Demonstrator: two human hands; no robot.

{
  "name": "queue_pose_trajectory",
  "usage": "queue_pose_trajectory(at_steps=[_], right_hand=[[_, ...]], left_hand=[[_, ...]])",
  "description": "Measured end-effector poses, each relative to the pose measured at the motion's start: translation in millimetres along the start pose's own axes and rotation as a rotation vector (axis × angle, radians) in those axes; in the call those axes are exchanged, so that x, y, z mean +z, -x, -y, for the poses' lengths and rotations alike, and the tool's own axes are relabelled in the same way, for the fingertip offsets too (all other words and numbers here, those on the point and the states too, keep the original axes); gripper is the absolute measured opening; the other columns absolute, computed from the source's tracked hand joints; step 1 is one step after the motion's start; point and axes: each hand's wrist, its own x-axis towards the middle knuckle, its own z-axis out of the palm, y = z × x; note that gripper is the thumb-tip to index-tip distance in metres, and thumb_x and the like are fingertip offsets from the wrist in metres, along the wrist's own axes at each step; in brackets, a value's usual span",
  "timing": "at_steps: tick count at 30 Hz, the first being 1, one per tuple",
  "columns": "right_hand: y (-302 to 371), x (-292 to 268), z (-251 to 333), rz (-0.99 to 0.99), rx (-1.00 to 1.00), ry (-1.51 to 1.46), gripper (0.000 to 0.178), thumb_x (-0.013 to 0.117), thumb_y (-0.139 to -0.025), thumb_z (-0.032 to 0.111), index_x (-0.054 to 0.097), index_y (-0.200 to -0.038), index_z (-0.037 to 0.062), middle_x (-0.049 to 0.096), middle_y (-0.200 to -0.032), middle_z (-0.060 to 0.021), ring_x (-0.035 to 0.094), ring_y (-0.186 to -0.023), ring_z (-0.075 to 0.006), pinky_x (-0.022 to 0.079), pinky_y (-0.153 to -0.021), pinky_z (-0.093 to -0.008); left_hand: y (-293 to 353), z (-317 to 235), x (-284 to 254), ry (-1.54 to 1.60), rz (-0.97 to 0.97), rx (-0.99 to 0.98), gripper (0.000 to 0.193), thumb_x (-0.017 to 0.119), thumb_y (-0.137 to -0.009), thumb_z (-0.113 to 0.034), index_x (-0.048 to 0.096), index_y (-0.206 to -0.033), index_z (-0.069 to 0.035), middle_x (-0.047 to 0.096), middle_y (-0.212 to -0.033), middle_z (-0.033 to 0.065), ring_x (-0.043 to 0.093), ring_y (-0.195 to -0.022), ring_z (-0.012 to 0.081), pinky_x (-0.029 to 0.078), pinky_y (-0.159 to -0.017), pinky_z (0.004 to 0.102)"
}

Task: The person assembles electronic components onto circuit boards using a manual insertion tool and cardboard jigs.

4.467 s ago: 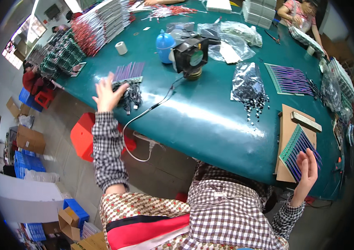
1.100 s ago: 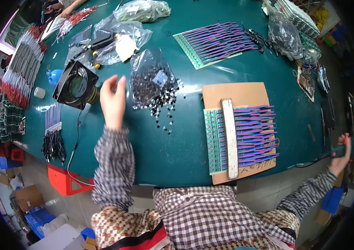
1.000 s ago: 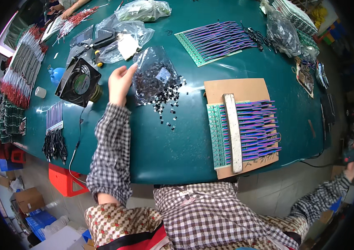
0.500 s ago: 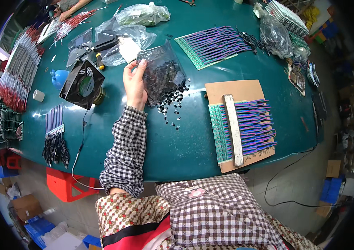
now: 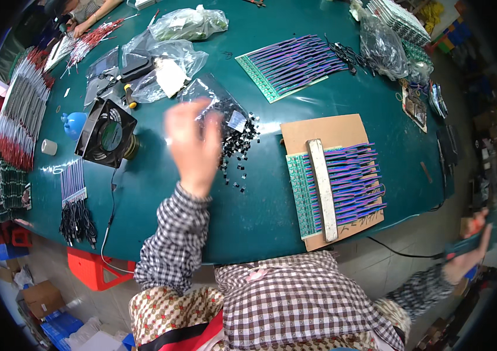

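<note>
My left hand (image 5: 193,143) is smeared by motion over the near-left side of a clear bag (image 5: 201,88) on the table. Whether its fingers touch the bag cannot be made out. Small black components (image 5: 238,143) spill from the bag onto the green tabletop. Far to the right, beyond the table edge, my right hand (image 5: 477,250) grips a dark teal corded hand tool (image 5: 463,247), partly lost in the dark rim. Before me, green circuit boards with purple-blue wires (image 5: 351,184) lie on brown cardboard (image 5: 324,128), under a pale bar (image 5: 322,190).
A black fan (image 5: 108,133) stands left of my left hand, its cord running off the near edge. More wired boards (image 5: 292,64) lie at the back. Bundled black cables (image 5: 77,219) and red-white wires (image 5: 23,111) occupy the left. Another person's hand (image 5: 81,28) works at far left.
My left hand has come nearer me, away from the bag's upper edge, and the bag has settled lower. My right hand has come into view with the corded tool.
</note>
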Motion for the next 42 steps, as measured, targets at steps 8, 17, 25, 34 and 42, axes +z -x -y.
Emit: queue_pose_trajectory(at_steps=[8, 17, 25, 34, 42], right_hand=[[10, 42, -150, -0.224, 0.090, -0.161, 0.029, 0.049, -0.086, 0.017, 0.035, -0.105, 0.0012, 0.043, -0.082, -0.0053, 0.045, -0.060, -0.0151, 0.044, -0.048, -0.0234], [-2, 73, -198, -0.180, 0.231, -0.145, 0.032, 0.053, -0.084, 0.019, 0.036, -0.105, 0.0005, 0.046, -0.082, -0.0054, 0.050, -0.065, -0.0172, 0.045, -0.052, -0.0247], [-6, 80, -214, -0.221, 0.255, -0.122, 0.037, 0.057, -0.080, 0.019, 0.043, -0.105, -0.0045, 0.050, -0.081, -0.0091, 0.056, -0.061, -0.0218, 0.050, -0.049, -0.0298], [-26, 119, -214, -0.184, 0.322, -0.064, 0.036, 0.051, -0.084, 0.022, 0.037, -0.108, -0.0012, 0.046, -0.082, -0.0049, 0.055, -0.069, -0.0183, 0.052, -0.060, -0.0307], [-41, 167, -218, 0.009, 0.458, 0.382, 0.049, 0.062, -0.066, -0.007, 0.045, -0.111, -0.0017, 0.051, -0.090, -0.0082, 0.057, -0.080, -0.0188, 0.048, -0.073, -0.0325]], left_hand=[[35, -5, 48, 0.021, 0.560, -0.078, 0.013, 0.064, -0.071, -0.011, 0.055, -0.076, -0.003, 0.051, -0.074, 0.0104, 0.052, -0.071, 0.0265, 0.042, -0.061, 0.0355], [40, -9, 48, -0.060, 0.528, 0.010, 0.011, 0.060, -0.074, -0.006, 0.052, -0.079, -0.001, 0.049, -0.073, 0.0120, 0.051, -0.070, 0.0290, 0.042, -0.061, 0.0364], [37, -1, 49, -0.100, 0.589, 0.017, 0.011, 0.058, -0.073, -0.002, 0.049, -0.078, -0.001, 0.047, -0.076, 0.0116, 0.049, -0.071, 0.0289, 0.041, -0.063, 0.0366], [29, -28, 28, 0.400, 0.470, -0.165, 0.020, 0.067, -0.070, 0.003, 0.055, -0.085, 0.002, 0.062, -0.076, 0.0095, 0.061, -0.066, 0.0148, 0.049, -0.061, 0.0228], [39, -93, -1, 0.678, 0.489, 0.063, 0.036, 0.073, -0.063, 0.005, 0.052, -0.092, 0.001, 0.064, -0.078, 0.0129, 0.065, -0.070, 0.0220, 0.052, -0.058, 0.0278]])
